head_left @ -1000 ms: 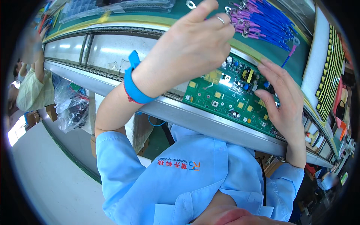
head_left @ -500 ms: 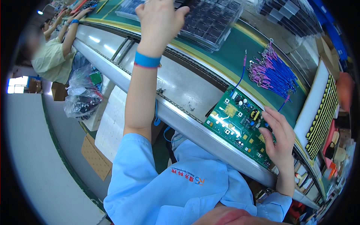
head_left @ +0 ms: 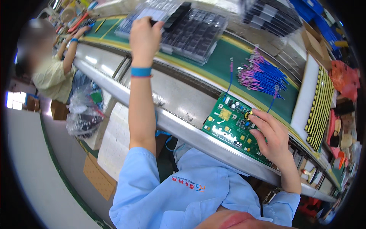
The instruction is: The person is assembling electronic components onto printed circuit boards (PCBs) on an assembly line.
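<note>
My left hand (head_left: pixel 145 41) is raised at the near left side of a clear plastic tray (head_left: pixel 207 58) that holds rows of black parts (head_left: pixel 190 35). Its thumb and fingers are closed on a small black part (head_left: pixel 153 22), mostly hidden by the hand. My right hand (head_left: pixel 271 136) lies over the right end of a green circuit board (head_left: pixel 234 133), fingers bent and thumb apart. Its fingertips touch the board beside a yellow-and-black component (head_left: pixel 248 115). Two blue wires, one at the left (head_left: pixel 230 82) and one at the right (head_left: pixel 273 100), rise from the board's far edge.
A bundle of blue wires with pink sleeves (head_left: pixel 265 76) lies on the green belt (head_left: pixel 228 53). To the right, a white board (head_left: pixel 305 97) carries rows of yellow-and-black components (head_left: pixel 320 107). Metal rails (head_left: pixel 177 121) edge the line. A co-worker (head_left: pixel 53 76) sits at far left.
My left hand has drawn back slightly toward me, and the black part now shows at its fingertips. My right hand stays on the circuit board. The whole view has shifted a little.
</note>
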The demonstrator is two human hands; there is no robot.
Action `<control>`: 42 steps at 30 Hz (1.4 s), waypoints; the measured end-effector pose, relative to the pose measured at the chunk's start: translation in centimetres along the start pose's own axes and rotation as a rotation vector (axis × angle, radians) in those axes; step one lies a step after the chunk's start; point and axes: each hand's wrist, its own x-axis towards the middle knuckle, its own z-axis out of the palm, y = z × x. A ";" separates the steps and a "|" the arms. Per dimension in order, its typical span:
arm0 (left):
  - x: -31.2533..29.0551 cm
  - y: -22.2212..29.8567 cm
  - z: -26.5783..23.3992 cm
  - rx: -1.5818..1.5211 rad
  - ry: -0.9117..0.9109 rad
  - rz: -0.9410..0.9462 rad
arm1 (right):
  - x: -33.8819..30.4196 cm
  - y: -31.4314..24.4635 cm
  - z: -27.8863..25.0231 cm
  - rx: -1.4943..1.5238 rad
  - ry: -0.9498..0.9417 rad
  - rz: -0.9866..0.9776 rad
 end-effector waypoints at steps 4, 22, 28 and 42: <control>-1.0 5.4 -2.5 -1.111 -0.554 -0.465 | 0.7 0.0 -0.5 -0.031 0.116 0.007; -14.8 22.5 -5.1 -1.585 -1.997 -0.684 | -7.2 -1.2 -3.5 0.208 0.020 0.130; -14.5 23.9 -5.0 -1.616 -1.995 -0.951 | -9.6 1.7 -4.0 0.473 0.127 0.233; -12.6 19.2 -8.2 -1.161 -1.671 -0.402 | -13.0 4.5 -3.5 1.194 0.148 0.612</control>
